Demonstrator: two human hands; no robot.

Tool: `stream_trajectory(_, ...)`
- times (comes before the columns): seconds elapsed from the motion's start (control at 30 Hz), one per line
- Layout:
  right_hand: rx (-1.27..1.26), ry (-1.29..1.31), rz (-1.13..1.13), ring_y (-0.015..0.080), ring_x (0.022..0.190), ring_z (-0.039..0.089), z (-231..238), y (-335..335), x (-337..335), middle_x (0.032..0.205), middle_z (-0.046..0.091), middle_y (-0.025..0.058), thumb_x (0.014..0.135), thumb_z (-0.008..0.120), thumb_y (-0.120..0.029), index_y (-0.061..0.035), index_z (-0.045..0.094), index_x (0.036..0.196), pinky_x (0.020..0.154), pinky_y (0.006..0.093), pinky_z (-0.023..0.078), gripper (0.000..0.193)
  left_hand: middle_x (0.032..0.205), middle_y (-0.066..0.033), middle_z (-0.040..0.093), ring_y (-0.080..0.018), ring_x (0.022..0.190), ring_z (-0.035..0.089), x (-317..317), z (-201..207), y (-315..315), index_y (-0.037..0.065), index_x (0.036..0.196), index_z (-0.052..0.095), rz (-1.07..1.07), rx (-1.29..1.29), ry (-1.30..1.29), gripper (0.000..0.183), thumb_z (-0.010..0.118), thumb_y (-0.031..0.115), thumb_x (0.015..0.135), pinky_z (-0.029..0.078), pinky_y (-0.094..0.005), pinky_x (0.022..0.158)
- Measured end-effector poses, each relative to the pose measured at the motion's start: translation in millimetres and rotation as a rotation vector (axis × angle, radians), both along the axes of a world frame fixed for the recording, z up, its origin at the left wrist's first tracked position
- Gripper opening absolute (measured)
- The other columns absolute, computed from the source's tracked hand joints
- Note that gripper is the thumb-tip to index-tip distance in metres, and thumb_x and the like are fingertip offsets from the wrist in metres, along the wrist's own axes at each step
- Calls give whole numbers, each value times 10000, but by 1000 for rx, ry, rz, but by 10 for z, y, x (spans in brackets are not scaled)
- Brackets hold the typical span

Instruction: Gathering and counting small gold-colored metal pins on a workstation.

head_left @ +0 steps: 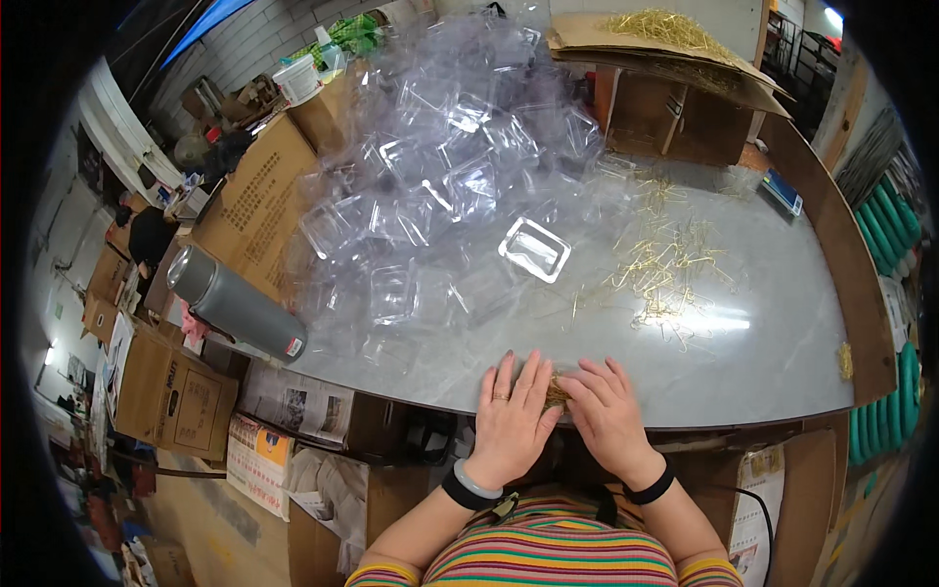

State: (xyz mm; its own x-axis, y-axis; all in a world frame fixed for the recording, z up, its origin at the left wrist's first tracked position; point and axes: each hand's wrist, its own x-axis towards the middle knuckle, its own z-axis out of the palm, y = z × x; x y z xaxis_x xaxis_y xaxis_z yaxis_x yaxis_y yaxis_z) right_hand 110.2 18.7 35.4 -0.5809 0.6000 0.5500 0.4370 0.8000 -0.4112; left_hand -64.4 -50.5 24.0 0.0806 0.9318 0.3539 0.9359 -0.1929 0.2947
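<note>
Left hand (pixel 514 416) and right hand (pixel 608 416) flank what looks like golden wire (pixel 556 393).

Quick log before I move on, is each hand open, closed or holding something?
Left hand: open, palm down, beside the golden bunch.
Right hand: fingers at the bunch; cannot tell whether they grip it.

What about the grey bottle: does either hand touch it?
No, the grey bottle sits apart, left of the left hand and right hand.

Beyond the glossy grey desk (pixel 782 357), I see a pale block wall (pixel 256 51) at the frame's upper left; a lamp (pixel 833 18) glows upper right, and brownish floor (pixel 191 499) shows lower left.
</note>
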Motion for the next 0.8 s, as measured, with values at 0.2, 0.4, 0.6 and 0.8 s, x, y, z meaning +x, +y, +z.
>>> stream_trajectory(0.2, -298, 210, 29, 381, 1124, 572, -80, 60, 40, 1187, 593, 172, 874, 646, 26, -29, 599, 1234, 1036, 503, 456, 367, 1588, -197, 334, -433, 1464, 290, -13, 94, 4, -3, 1531, 334, -78, -52, -42, 644, 565, 275, 998, 186, -571, 1198)
stream_trajectory(0.4, -331, 289, -49, 403, 1233, 539, 73, -48, 115, 1323, 567, 207, 894, 678, -65, 11, 544, 1319, 1108, 514, 388, 452, 1579, -223, 327, -439, 1484, 262, -106, 191, 209, -9, 1541, 296, -326, -117, -186, 659, 575, 184, 976, 202, -551, 1211)
stream_trajectory(0.6, -131, 21, -104, 418, 1356, 474, -48, -292, 162, 1435, 520, 224, 887, 690, -79, 15, 480, 1411, 1142, 546, 342, 573, 1495, -227, 389, -438, 1429, 345, -5, 80, 221, -24, 1486, 377, -331, -57, -251, 611, 601, 85, 928, 325, -499, 1166)
stream_trajectory(0.8, -312, 228, -235, 407, 1311, 514, -31, -166, 213, 1352, 578, 205, 863, 708, -43, 0, 500, 1399, 1122, 540, 366, 577, 1438, -228, 406, -445, 1387, 387, 14, 87, 180, -31, 1455, 412, -291, -38, -252, 593, 618, 64, 908, 364, -495, 1136)
